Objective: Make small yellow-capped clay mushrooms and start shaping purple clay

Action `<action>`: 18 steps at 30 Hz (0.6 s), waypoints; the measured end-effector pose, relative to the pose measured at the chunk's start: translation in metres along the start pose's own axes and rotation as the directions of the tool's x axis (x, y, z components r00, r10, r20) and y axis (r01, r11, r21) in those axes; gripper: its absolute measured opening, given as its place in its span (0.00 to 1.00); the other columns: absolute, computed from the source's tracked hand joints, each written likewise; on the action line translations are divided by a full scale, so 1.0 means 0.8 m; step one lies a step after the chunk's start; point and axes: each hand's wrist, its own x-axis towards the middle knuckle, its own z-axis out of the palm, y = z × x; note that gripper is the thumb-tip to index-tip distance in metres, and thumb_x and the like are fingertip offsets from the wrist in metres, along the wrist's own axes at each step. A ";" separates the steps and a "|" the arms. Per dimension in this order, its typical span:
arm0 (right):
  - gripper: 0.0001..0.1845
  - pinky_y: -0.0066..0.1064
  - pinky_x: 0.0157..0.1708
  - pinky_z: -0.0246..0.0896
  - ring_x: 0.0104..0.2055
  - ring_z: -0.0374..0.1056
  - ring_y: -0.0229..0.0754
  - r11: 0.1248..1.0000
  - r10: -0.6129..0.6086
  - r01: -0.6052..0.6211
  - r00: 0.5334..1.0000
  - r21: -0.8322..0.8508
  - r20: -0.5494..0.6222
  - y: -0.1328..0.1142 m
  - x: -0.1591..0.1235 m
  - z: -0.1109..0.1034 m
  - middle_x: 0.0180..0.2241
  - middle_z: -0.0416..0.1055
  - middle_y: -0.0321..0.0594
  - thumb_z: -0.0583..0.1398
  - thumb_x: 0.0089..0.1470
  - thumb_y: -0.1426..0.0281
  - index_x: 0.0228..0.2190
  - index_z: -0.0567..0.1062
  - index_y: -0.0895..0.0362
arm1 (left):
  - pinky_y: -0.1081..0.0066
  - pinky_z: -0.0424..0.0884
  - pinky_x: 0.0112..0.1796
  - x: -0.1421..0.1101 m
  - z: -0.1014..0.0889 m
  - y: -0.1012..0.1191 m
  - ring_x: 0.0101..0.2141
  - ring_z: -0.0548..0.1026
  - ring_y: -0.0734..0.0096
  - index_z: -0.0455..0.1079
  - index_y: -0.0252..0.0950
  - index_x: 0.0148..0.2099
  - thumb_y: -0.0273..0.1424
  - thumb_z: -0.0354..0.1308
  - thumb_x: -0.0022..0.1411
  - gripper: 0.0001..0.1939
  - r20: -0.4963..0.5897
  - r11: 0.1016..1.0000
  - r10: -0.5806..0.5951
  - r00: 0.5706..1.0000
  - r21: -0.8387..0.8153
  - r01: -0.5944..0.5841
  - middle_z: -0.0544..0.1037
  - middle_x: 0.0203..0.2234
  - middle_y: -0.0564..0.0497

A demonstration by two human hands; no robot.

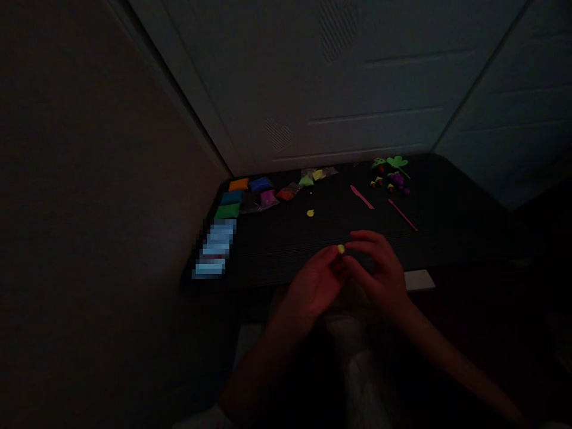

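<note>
The scene is very dark. My left hand [315, 286] and my right hand [379, 271] meet above the near edge of a black table [447, 226]. Between their fingertips sits a small yellow lump of clay [341, 249]. Both hands pinch it, fingers curled together. A second small yellow clay piece [310, 213] lies on the table beyond them.
Coloured clay packets [243, 196] lie in rows at the table's far left, with more opened packets [313, 177] further along. Two pink modelling tools [361, 197] [402, 214] lie at the right centre. Small clay figures, green and purple [393, 173], stand at the back right. A white door rises behind.
</note>
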 end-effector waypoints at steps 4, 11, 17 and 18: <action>0.10 0.43 0.45 0.61 0.46 0.64 0.45 0.995 -0.058 0.058 0.998 -0.080 0.003 0.001 -0.001 0.000 0.43 0.67 0.40 0.60 0.49 0.71 0.36 0.74 0.49 | 0.73 0.66 0.40 -0.002 0.003 -0.001 0.32 0.72 0.77 0.70 0.33 0.33 0.25 0.59 0.53 0.02 -0.003 0.999 0.018 1.000 0.042 -0.018 0.74 0.30 0.52; 0.07 0.42 0.46 0.60 0.46 0.65 0.43 0.999 0.030 -0.030 0.999 -0.011 -0.041 0.003 0.001 0.000 0.41 0.69 0.39 0.60 0.50 0.71 0.34 0.74 0.50 | 0.73 0.66 0.41 -0.005 0.007 -0.001 0.35 0.72 0.76 0.73 0.33 0.32 0.25 0.58 0.53 0.03 0.047 0.977 0.134 0.990 0.163 -0.139 0.75 0.31 0.52; 0.06 0.41 0.46 0.60 0.46 0.65 0.43 0.997 0.072 -0.070 0.997 0.045 -0.037 0.003 0.000 -0.001 0.41 0.69 0.39 0.60 0.50 0.71 0.33 0.75 0.51 | 0.73 0.64 0.41 -0.005 0.009 0.001 0.35 0.72 0.75 0.75 0.34 0.32 0.25 0.61 0.51 0.04 -0.009 0.924 0.218 0.976 0.323 -0.204 0.76 0.32 0.51; 0.05 0.40 0.46 0.60 0.45 0.65 0.42 0.996 0.073 -0.071 0.996 0.045 -0.042 0.003 0.000 -0.001 0.41 0.69 0.38 0.60 0.50 0.71 0.32 0.75 0.51 | 0.73 0.64 0.42 -0.005 0.009 0.001 0.35 0.71 0.75 0.75 0.34 0.33 0.25 0.61 0.51 0.05 -0.010 0.917 0.224 0.974 0.342 -0.208 0.76 0.32 0.50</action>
